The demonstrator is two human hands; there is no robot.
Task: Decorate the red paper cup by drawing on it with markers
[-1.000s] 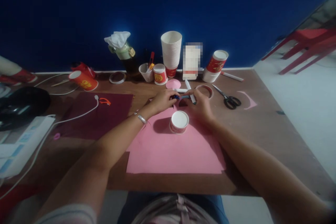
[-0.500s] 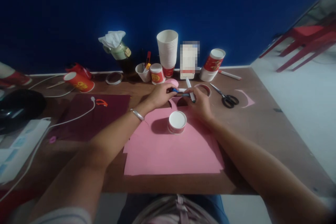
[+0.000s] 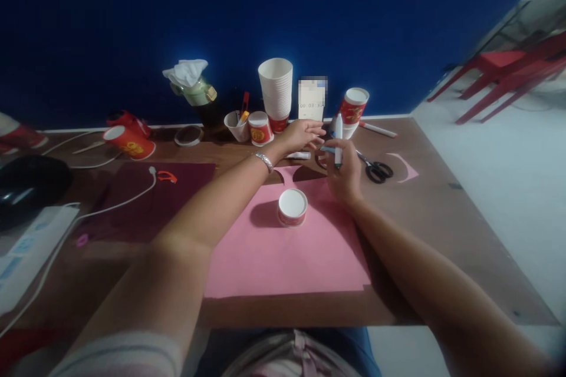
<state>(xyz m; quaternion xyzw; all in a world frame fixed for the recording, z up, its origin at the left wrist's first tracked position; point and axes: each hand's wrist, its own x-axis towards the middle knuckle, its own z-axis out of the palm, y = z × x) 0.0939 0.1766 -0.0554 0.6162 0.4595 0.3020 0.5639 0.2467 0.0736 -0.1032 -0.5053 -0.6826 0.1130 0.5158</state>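
Observation:
My left hand (image 3: 304, 134) reaches over the back of the table, fingers stretched out and a little apart, close to my right hand. A white marker (image 3: 299, 155) lies on the table below its fingers. My right hand (image 3: 347, 174) is closed around an upright white marker (image 3: 338, 132) with a dark lower end. A bluish stick-like piece by its fingertips is too small to make out. Nearer me, a short white-topped paper cup (image 3: 292, 205) stands on pink paper (image 3: 283, 265) with curved cutouts at its far edge.
Black-handled scissors (image 3: 378, 171) and a pink paper scrap (image 3: 404, 168) lie at right. Along the wall stand a cup stack (image 3: 276, 85), a phone (image 3: 311, 100) and red-and-white cups (image 3: 354, 107). Dark red paper (image 3: 128, 206), a white cable and a power strip (image 3: 33, 253) are at left.
My left hand has moved right, and its fingers have straightened. A white marker shows on the table beneath it. My right hand has shifted slightly right, with its marker now more upright.

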